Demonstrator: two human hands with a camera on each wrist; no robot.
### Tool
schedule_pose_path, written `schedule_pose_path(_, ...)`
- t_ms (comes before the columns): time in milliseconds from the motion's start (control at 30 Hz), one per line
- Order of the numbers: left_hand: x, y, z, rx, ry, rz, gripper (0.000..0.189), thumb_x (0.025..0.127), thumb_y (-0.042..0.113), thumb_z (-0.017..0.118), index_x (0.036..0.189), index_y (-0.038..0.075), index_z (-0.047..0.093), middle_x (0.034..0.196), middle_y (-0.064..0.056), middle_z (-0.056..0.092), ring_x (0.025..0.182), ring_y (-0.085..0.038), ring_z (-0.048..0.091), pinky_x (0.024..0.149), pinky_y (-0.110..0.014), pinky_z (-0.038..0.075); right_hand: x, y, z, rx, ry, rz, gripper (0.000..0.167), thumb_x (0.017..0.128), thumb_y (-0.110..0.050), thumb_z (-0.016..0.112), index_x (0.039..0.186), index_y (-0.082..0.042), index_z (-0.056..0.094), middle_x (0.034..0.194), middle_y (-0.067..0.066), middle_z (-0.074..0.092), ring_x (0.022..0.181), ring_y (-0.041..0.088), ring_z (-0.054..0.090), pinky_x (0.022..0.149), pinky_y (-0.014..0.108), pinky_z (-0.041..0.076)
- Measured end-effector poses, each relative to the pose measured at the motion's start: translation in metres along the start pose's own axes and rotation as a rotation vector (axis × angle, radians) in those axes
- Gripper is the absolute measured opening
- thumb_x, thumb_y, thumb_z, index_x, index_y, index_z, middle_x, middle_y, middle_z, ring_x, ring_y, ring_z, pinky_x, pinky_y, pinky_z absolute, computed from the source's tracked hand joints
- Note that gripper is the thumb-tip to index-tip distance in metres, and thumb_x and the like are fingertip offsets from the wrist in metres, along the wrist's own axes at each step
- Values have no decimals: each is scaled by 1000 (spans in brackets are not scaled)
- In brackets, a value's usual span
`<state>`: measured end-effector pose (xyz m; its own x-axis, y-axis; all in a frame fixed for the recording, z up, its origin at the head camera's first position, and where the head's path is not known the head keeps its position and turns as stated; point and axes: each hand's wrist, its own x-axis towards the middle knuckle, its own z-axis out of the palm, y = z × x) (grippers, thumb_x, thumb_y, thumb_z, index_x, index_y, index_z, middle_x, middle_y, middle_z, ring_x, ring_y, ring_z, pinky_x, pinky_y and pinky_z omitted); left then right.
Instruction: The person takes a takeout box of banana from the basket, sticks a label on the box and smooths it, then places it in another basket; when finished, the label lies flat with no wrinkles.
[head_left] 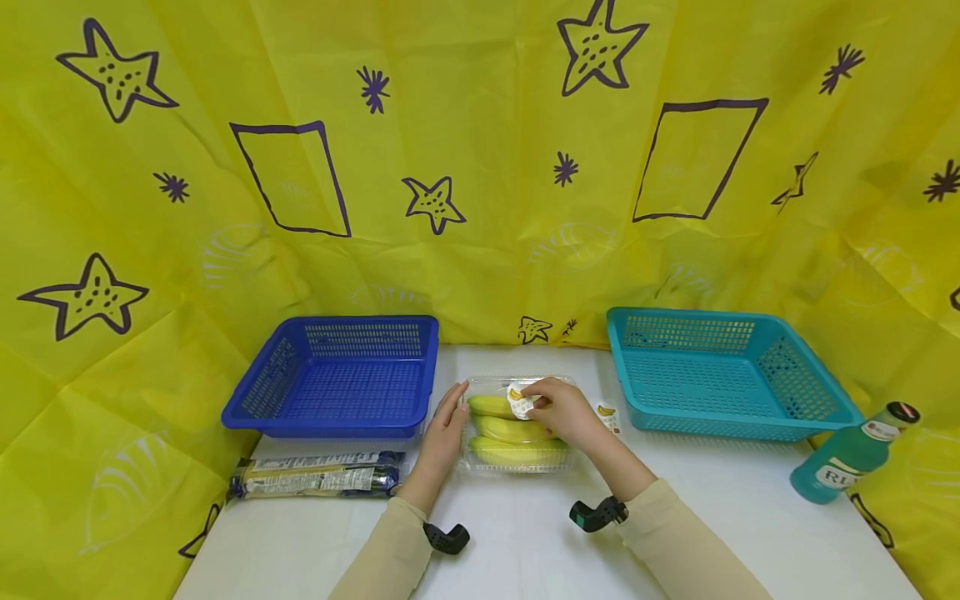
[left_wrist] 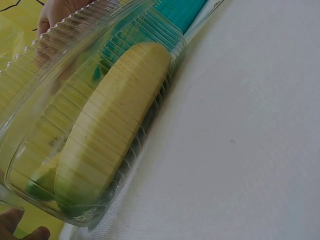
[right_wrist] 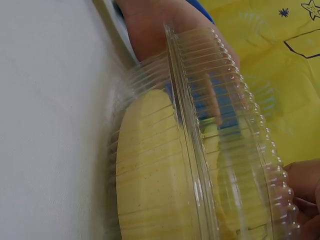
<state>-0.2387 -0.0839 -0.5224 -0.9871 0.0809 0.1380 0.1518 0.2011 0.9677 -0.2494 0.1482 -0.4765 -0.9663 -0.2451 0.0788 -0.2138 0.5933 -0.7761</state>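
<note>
A clear plastic clamshell box [head_left: 480, 468] with its lid down sits on the table, several bananas [head_left: 513, 430] lying crosswise inside. My left hand [head_left: 441, 437] rests along the box's left side, fingers straight. Over the lid, my right hand [head_left: 562, 408] pinches a white sticker [head_left: 517, 402] with a banana picture, the sticker lying at the top of the lid. The left wrist view shows the nearest banana [left_wrist: 112, 130] through the ribbed wall. In the right wrist view, the right fingers [right_wrist: 304, 182] touch the lid.
A second banana label [head_left: 606, 412] lies right of the box. Behind to the left stands a blue basket [head_left: 322, 432], to the right a teal basket [head_left: 720, 430]. A dark-ended packet [head_left: 318, 476] lies at left; a teal bottle [head_left: 847, 463] stands far right.
</note>
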Motion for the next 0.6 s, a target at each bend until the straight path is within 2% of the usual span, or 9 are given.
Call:
schedule_pose_path(100,-5,10,-2,0,-11,14,44,106,17,44,149,10,44,160,-20,29,149,-41,24,121,-58,22,0,-1,2,-4,11,23,28,88,-6,72,115,-11,72,108,7,64,69,14,58,46,24,50)
schedule_pose_path(233,-6,12,-3,-8,-14,20,44,106,17,44,149,11,44,160,-19,29,149,-41,24,120,-58,23,-1,-5,3,8,28,52,22,88,-7,72,109,-12,74,105,7,65,59,14,56,47,25,50)
schedule_pose_path(400,-6,12,-3,-12,-16,5,44,106,19,44,150,13,43,162,-15,29,150,-38,23,122,-55,22,-1,-11,3,26,44,81,17,88,-6,71,105,-8,74,107,11,65,60,15,61,50,28,54)
schedule_pose_path(500,-7,13,-3,-13,-19,1,44,107,19,43,151,13,43,162,-14,28,150,-37,23,122,-55,22,0,-12,4,54,46,125,18,88,-5,72,105,-9,75,112,12,64,59,14,62,54,30,56)
schedule_pose_path(600,-7,14,-3,-14,-19,3,45,107,19,43,151,12,42,162,-15,28,150,-38,22,122,-56,21,1,-13,4,60,41,134,20,88,-4,71,107,-8,75,114,13,64,59,14,63,56,31,57)
